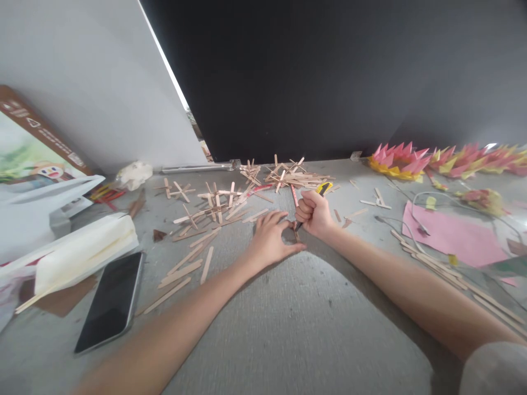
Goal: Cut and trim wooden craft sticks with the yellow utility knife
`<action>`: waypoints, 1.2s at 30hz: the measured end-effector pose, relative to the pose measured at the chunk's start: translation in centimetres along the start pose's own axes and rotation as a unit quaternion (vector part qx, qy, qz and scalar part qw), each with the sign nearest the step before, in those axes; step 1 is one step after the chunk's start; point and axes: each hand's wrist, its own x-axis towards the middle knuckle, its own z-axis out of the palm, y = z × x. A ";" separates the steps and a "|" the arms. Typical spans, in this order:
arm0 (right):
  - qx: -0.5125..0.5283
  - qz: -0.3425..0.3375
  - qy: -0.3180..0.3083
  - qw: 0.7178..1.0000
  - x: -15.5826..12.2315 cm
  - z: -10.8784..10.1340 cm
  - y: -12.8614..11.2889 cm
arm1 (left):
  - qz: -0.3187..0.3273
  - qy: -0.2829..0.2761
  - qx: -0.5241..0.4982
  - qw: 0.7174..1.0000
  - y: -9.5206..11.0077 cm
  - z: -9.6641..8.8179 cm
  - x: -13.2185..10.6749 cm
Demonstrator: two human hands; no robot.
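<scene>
My right hand (313,213) is closed in a fist round a utility knife (324,188). The knife's yellow and black end sticks out above the fist, and its lower end points down at the table. Under that end lies a short piece of wooden craft stick (296,235). My left hand (269,236) rests on the table beside it, thumb and forefinger bracketing the piece and seeming to hold it at its ends. Just beyond both hands is a pile of craft sticks (300,178), some joined into crosses. A red-patterned strip (293,195) stands by the right fist.
On the left lie a phone (110,302), a white paper packet (86,249) and a printed bag (37,142). Pink and yellow folded-paper pieces (399,162), pink paper (453,233) and a cable (405,222) are at right. A black panel (288,82) rises behind.
</scene>
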 end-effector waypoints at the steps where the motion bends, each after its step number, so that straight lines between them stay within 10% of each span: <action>1: -0.003 0.000 0.001 1.000 0.0 0.0 0.1 | 0.000 0.001 0.001 1.000 -0.1 0.1 0.0; 36: -0.038 -0.062 -0.030 0.997 -0.8 0.9 1.3 | -0.011 -0.002 0.006 1.000 0.0 0.1 0.2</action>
